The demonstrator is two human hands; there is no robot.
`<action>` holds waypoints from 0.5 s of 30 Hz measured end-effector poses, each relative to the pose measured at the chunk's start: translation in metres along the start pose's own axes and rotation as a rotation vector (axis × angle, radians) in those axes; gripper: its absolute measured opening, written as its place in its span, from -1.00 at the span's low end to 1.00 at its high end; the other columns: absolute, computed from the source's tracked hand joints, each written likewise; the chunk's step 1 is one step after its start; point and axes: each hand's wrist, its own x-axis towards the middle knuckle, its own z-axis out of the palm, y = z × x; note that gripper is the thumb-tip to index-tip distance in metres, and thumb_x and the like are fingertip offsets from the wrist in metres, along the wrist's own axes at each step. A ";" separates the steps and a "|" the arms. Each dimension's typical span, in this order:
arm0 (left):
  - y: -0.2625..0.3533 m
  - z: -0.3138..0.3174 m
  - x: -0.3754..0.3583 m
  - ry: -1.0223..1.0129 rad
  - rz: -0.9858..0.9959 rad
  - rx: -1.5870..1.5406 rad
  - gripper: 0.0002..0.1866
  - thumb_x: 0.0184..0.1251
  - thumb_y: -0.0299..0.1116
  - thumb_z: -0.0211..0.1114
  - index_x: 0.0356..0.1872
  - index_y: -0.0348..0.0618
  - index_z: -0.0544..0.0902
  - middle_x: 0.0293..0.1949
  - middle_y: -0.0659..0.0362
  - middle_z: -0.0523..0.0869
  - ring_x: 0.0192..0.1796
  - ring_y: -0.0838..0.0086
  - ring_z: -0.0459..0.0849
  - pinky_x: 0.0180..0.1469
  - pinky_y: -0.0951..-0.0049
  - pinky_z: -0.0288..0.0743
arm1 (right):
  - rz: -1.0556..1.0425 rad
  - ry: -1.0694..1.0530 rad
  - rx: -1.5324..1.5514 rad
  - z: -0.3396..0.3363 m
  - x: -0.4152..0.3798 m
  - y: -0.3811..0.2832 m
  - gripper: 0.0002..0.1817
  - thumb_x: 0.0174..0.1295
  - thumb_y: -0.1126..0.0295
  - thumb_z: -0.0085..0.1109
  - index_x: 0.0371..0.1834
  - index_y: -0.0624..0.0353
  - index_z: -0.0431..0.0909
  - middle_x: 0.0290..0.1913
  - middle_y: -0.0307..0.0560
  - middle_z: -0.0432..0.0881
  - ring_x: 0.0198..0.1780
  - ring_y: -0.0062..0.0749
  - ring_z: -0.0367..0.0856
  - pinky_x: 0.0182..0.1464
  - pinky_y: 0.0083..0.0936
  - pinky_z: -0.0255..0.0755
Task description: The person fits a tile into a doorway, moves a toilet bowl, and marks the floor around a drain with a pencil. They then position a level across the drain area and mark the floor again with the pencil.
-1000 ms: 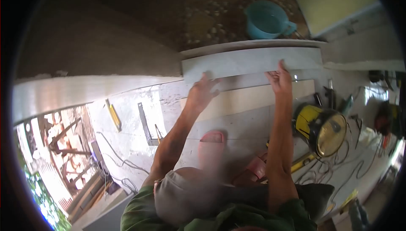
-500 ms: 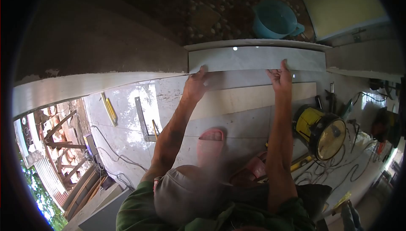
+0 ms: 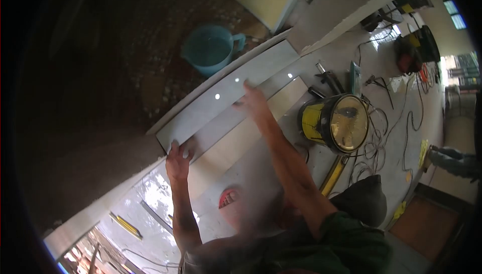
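Note:
A long, narrow pale grey tile [image 3: 221, 98] lies across the doorway opening, slanting up to the right in the head view. My left hand [image 3: 178, 163] is at its near edge by the left end, one digit on the top face and the others just below the edge. Farther right, my right hand [image 3: 255, 104] straddles the same edge, thumb on top and fingers below; motion blurs it. Both hands look closed on the tile, though the undersides of the fingers are hidden. A cream-coloured board or strip [image 3: 221, 166] lies on the floor on the near side.
Beyond the tile stands a blue jug [image 3: 210, 50] on a speckled floor. A yellow-and-black bucket [image 3: 314, 122] is to the right, among cables [image 3: 374, 153] and tools. A yellow spirit level [image 3: 334, 176] lies below it. Yellow bars [image 3: 125, 225] rest at lower left.
The view has turned, so the tile now slants and the bucket appears nearer the middle. My right hand has shifted toward the tile's middle; my left hand stays near its left end.

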 end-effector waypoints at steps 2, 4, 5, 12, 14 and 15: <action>0.002 0.001 0.001 -0.012 0.003 0.017 -0.71 0.33 -0.24 0.22 0.00 -0.09 0.57 0.13 0.28 0.54 0.25 0.31 0.38 0.11 -0.01 0.31 | 0.013 0.045 -0.007 0.000 0.000 -0.002 -0.48 0.42 0.08 0.04 0.27 0.18 0.26 0.21 0.05 0.42 0.20 0.09 0.46 0.15 0.29 0.38; 0.003 0.006 -0.001 -0.005 0.001 0.019 -0.71 0.30 -0.24 0.26 -0.02 -0.10 0.58 0.13 0.28 0.54 0.23 0.31 0.38 0.10 0.02 0.32 | 0.020 0.073 -0.012 -0.002 0.005 0.000 -0.48 0.43 0.09 0.03 0.29 0.18 0.23 0.24 0.04 0.39 0.20 0.11 0.46 0.15 0.29 0.37; 0.004 0.007 0.000 -0.022 0.001 0.010 -0.71 0.30 -0.24 0.26 -0.02 -0.10 0.57 0.13 0.28 0.54 0.23 0.32 0.38 0.10 0.02 0.32 | 0.020 0.080 -0.013 -0.003 0.009 0.002 -0.47 0.43 0.09 0.03 0.29 0.19 0.22 0.25 0.03 0.38 0.20 0.12 0.45 0.15 0.29 0.38; 0.007 0.017 -0.008 0.016 0.004 0.036 -0.74 0.31 -0.26 0.28 -0.05 -0.10 0.57 0.10 0.28 0.54 0.20 0.36 0.39 0.10 0.03 0.33 | 0.052 0.046 0.064 -0.011 0.013 0.010 -0.31 0.31 0.07 0.20 0.39 0.03 0.11 0.42 -0.01 0.09 0.37 0.19 0.11 0.17 0.53 0.19; 0.006 0.015 -0.009 0.017 0.003 0.037 -0.76 0.32 -0.26 0.27 -0.07 -0.11 0.56 0.09 0.27 0.54 0.20 0.36 0.39 0.10 0.02 0.33 | 0.029 0.032 -0.001 -0.010 0.010 0.008 -0.38 0.38 0.08 0.09 0.37 0.13 0.13 0.32 0.03 0.25 0.32 0.15 0.27 0.13 0.37 0.31; 0.006 0.016 -0.010 0.018 0.002 0.037 -0.77 0.33 -0.27 0.27 -0.08 -0.11 0.56 0.09 0.27 0.54 0.20 0.36 0.39 0.11 0.02 0.33 | 0.020 0.027 -0.037 -0.008 0.006 0.005 -0.41 0.42 0.09 0.04 0.36 0.17 0.14 0.27 0.05 0.34 0.30 0.13 0.35 0.11 0.29 0.37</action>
